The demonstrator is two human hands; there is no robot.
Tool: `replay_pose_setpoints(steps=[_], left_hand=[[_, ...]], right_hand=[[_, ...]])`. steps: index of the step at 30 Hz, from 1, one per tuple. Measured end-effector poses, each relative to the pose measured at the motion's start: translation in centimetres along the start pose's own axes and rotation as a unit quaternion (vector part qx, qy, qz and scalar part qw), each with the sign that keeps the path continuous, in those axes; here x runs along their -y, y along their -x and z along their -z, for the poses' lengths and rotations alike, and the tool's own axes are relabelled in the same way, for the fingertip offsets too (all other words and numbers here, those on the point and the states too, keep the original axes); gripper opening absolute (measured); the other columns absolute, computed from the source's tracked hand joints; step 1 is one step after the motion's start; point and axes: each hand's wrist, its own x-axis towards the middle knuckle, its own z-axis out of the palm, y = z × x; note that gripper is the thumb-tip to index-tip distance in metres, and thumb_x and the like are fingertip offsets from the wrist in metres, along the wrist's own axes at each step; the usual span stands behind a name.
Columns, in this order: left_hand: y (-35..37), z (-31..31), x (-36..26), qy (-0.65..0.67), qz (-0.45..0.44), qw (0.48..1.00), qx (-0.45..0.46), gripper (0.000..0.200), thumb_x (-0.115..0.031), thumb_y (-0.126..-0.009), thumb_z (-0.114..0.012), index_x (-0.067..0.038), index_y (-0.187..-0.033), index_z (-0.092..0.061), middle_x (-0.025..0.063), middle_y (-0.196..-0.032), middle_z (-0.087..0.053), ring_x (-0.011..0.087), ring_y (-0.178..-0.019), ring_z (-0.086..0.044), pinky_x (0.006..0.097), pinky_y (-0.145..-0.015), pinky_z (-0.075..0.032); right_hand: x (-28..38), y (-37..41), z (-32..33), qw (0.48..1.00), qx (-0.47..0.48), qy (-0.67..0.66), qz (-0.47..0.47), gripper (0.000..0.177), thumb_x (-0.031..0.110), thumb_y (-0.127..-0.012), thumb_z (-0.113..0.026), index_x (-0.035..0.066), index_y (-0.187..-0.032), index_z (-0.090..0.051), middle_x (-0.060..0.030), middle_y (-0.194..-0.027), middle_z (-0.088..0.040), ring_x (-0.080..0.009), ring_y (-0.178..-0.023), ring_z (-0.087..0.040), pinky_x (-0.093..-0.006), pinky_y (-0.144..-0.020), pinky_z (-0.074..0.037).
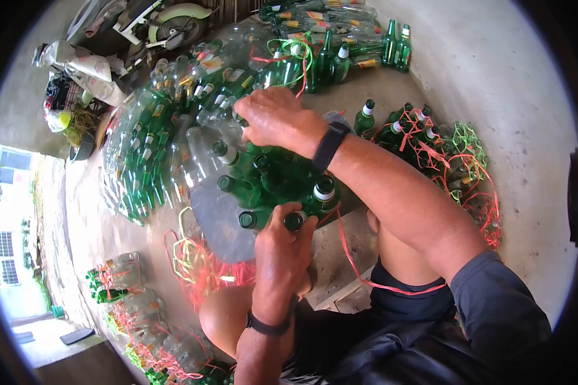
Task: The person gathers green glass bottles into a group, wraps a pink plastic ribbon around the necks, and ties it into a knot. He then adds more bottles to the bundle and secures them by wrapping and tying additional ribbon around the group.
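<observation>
Below my chest stands a cluster of upright green glass bottles [279, 173], mouths facing up, some with white neck labels. My left hand [282, 244] is closed around the neck of a green bottle [295, 221] on the near side of this cluster. Across its far side reaches my right hand [276, 119], its fingers curled around what looks like a bottle neck at their tips; most of that bottle is hidden. A grey flat sheet [221, 221] lies under the cluster's left side. Red plastic string [347, 247] runs from the bottles across my leg.
A large stack of bottles [148, 151] lies ahead and to the left. String-tied bottle bundles stand at the right [414, 131] and lower left [138, 314]. Loose red string [218, 269] heaps by my knee. Behind the stack are a motorbike wheel [176, 29] and a wall [494, 58].
</observation>
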Motion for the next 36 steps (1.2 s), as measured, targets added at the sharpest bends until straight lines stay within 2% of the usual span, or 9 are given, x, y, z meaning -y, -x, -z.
replay_pose_setpoints(steps=[1, 3, 5, 10, 16, 19, 28, 35, 36], left_hand=[[0.00, 0.04, 0.11, -0.011, -0.017, 1.000, 0.000, 0.031, -0.017, -0.094, -0.076, -0.003, -0.122, -0.069, 0.0120, -0.071, -0.072, 0.0165, -0.063, -0.072, 0.0321, -0.064, -0.056], [0.04, 0.11, -0.13, -0.003, -0.009, 1.000, 0.001, 0.031, -0.016, -0.094, -0.077, -0.003, -0.121, -0.069, 0.0128, -0.074, -0.073, 0.0169, -0.065, -0.072, 0.0327, -0.064, -0.056], [0.11, 0.04, -0.20, 0.004, -0.001, 1.000, 0.001, 0.031, -0.016, -0.094, -0.077, -0.003, -0.121, -0.069, 0.0137, -0.076, -0.074, 0.0173, -0.066, -0.072, 0.0333, -0.065, -0.056], [0.06, 0.21, -0.57, 0.000, -0.013, 1.000, -0.004, 0.033, -0.018, -0.092, -0.080, -0.002, -0.119, -0.070, 0.0213, -0.093, -0.076, 0.0312, -0.080, -0.077, 0.0386, -0.071, -0.059], [-0.03, 0.24, -0.46, -0.006, -0.020, 1.000, -0.003, 0.036, -0.020, -0.091, -0.081, -0.001, -0.119, -0.070, 0.0262, -0.095, -0.076, 0.0379, -0.088, -0.078, 0.0416, -0.075, -0.059], [0.02, 0.15, -0.24, 0.000, -0.050, 0.999, -0.005, 0.034, -0.019, -0.093, -0.080, 0.002, -0.115, -0.065, 0.0281, -0.094, -0.072, 0.0436, -0.077, -0.072, 0.0482, -0.068, -0.056], [0.25, -0.03, 0.28, 0.007, -0.086, 0.996, -0.013, 0.033, -0.016, -0.092, -0.080, 0.004, -0.113, -0.063, 0.0298, -0.093, -0.070, 0.0465, -0.082, -0.072, 0.0502, -0.070, -0.056], [0.35, -0.03, 0.18, 0.011, -0.073, 0.997, -0.013, 0.032, -0.016, -0.092, -0.080, 0.003, -0.113, -0.064, 0.0293, -0.094, -0.070, 0.0462, -0.082, -0.072, 0.0498, -0.070, -0.056], [0.31, -0.06, 0.26, 0.001, -0.075, 0.997, -0.020, 0.034, -0.016, -0.091, -0.081, 0.002, -0.115, -0.066, 0.0283, -0.093, -0.072, 0.0416, -0.083, -0.074, 0.0454, -0.072, -0.058]], right_hand=[[-0.08, -0.01, -0.10, 1.000, -0.009, 0.000, -0.002, 0.023, 0.015, -0.081, -0.071, 0.001, -0.098, -0.074, -0.0191, -0.100, -0.078, -0.0388, -0.102, -0.075, -0.0502, -0.093, -0.057], [-0.33, -0.01, -0.33, 0.999, -0.032, 0.010, 0.014, 0.023, 0.016, -0.080, -0.072, 0.001, -0.097, -0.074, -0.0192, -0.095, -0.078, -0.0384, -0.095, -0.077, -0.0497, -0.087, -0.059], [-0.47, -0.09, -0.53, 0.999, -0.049, 0.014, 0.004, 0.031, 0.028, -0.079, -0.083, 0.005, -0.096, -0.074, -0.0197, -0.094, -0.076, -0.0412, -0.095, -0.075, -0.0527, -0.081, -0.059], [-0.56, -0.39, -0.25, 1.000, -0.017, 0.007, -0.003, 0.033, 0.029, -0.079, -0.084, 0.005, -0.098, -0.073, -0.0212, -0.096, -0.075, -0.0429, -0.095, -0.073, -0.0540, -0.081, -0.057], [-0.60, -0.27, -0.28, 0.999, -0.032, 0.007, 0.003, 0.032, 0.028, -0.079, -0.084, 0.005, -0.099, -0.075, -0.0202, -0.097, -0.076, -0.0405, -0.096, -0.075, -0.0516, -0.084, -0.059], [-0.36, -0.02, 0.22, 0.999, -0.034, 0.013, 0.010, 0.030, 0.026, -0.080, -0.083, 0.004, -0.100, -0.075, -0.0196, -0.099, -0.077, -0.0390, -0.098, -0.076, -0.0497, -0.086, -0.061], [-0.45, -0.26, 0.25, 0.999, -0.027, 0.031, 0.005, 0.030, 0.025, -0.079, -0.082, 0.003, -0.098, -0.075, -0.0210, -0.099, -0.077, -0.0404, -0.097, -0.075, -0.0509, -0.085, -0.060], [-0.74, -0.34, -0.01, 0.999, -0.033, 0.019, 0.007, 0.029, 0.024, -0.079, -0.082, 0.002, -0.097, -0.075, -0.0218, -0.097, -0.076, -0.0414, -0.096, -0.075, -0.0513, -0.084, -0.060], [-0.87, -0.43, -0.25, 0.999, -0.046, 0.011, 0.017, 0.031, 0.026, -0.078, -0.082, 0.002, -0.094, -0.072, -0.0232, -0.091, -0.075, -0.0434, -0.092, -0.074, -0.0528, -0.082, -0.058]])
